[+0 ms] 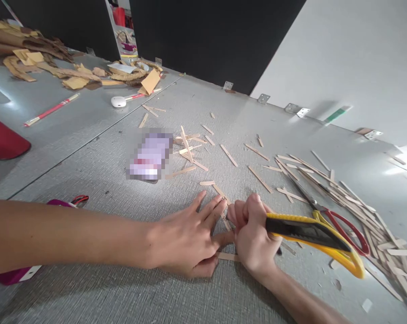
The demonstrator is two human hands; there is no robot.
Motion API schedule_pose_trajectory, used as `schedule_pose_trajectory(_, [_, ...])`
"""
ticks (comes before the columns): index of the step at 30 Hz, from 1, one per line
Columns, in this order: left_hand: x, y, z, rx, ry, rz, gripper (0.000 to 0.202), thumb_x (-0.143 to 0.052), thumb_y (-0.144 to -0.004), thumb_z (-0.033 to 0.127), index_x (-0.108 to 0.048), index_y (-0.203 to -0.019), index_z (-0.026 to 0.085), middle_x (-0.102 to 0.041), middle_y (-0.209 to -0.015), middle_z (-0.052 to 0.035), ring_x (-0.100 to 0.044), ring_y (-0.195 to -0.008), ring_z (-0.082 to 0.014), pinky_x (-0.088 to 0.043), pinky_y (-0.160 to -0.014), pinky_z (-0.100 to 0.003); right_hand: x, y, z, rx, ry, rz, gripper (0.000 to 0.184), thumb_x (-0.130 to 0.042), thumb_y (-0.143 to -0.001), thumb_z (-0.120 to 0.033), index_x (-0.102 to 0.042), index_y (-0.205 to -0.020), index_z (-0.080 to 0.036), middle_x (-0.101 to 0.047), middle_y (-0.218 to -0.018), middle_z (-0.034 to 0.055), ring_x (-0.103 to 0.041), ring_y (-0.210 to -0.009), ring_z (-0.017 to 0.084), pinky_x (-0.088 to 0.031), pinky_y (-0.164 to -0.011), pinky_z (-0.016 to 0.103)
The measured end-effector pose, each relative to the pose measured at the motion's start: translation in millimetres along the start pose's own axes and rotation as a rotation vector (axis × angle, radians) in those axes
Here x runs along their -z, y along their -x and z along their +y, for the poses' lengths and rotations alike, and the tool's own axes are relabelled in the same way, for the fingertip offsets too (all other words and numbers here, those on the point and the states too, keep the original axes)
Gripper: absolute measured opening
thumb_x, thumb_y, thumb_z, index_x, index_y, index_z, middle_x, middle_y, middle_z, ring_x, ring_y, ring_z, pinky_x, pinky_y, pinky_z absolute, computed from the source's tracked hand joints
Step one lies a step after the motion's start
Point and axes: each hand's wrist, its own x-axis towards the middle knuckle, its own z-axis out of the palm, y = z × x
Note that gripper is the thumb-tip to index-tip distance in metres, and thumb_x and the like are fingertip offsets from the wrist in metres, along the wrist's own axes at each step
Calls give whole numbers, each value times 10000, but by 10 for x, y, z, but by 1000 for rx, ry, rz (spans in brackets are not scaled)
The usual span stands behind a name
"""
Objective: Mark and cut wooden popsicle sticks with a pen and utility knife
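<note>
My left hand [193, 240] lies on the grey table with its fingers spread, the fingertips pressing on thin wooden craft sticks [220, 192]. Close against it, my right hand [254, 238] is closed around a tool with a yellow-and-black looped handle [311, 234]. The handle points out to the right, while the tool's working end is hidden by my fingers. Between the two hands, another wooden stick [228, 256] shows in part. A small pile of sticks [189, 146] sits just beyond my left hand.
Scissors [325, 213] with red and yellow handles lie among many loose sticks at right. A blurred phone [149, 157] rests ahead of my left hand. Torn cardboard [82, 76] and a white earbud case [119, 101] are farther back; purple objects [16, 274] lie beneath my left forearm.
</note>
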Motion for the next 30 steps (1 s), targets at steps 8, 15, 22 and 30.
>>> schedule_pose_trajectory(8, [-5,-1,-7,-2,10,-9,511,-459,-1021,396,-573,-1411,86,-485,-1530,-315,-355,-1503,-496,-300,-1179,-683,25,32,52,15,-9,0,532,-512,-1064,-367,-290,-592,-264,-236,-521,-89,-205,-486,123,-233,-463,319])
schedule_pose_trajectory(15, [6,7,8,-5,17,-10,518,-465,-1026,377,-549,-1431,64,-472,-1525,-343,-334,-1508,-509,-299,-1171,-700,29,51,51,-1,-18,-20,549,-526,-1067,-406,-299,-588,-260,-264,-513,-86,-206,-483,121,-239,-458,315])
schedule_pose_trajectory(22, [-16,20,37,-10,-51,9,583,-411,-1071,427,-408,-1570,125,-491,-1516,-317,-391,-1485,-487,-340,-1154,-680,96,-118,-155,91,-34,18,503,-497,-1055,-314,-299,-596,-255,-263,-530,-84,-244,-489,119,-293,-497,299])
schedule_pose_trajectory(30, [-10,66,-63,84,205,74,369,-491,-920,-26,-671,-1224,80,-689,-1225,-165,-634,-1166,-299,-528,-990,-437,694,-544,-731,215,1233,-210,374,-608,-947,-353,-389,-660,-256,-405,-520,-65,-311,-474,124,-245,-465,272])
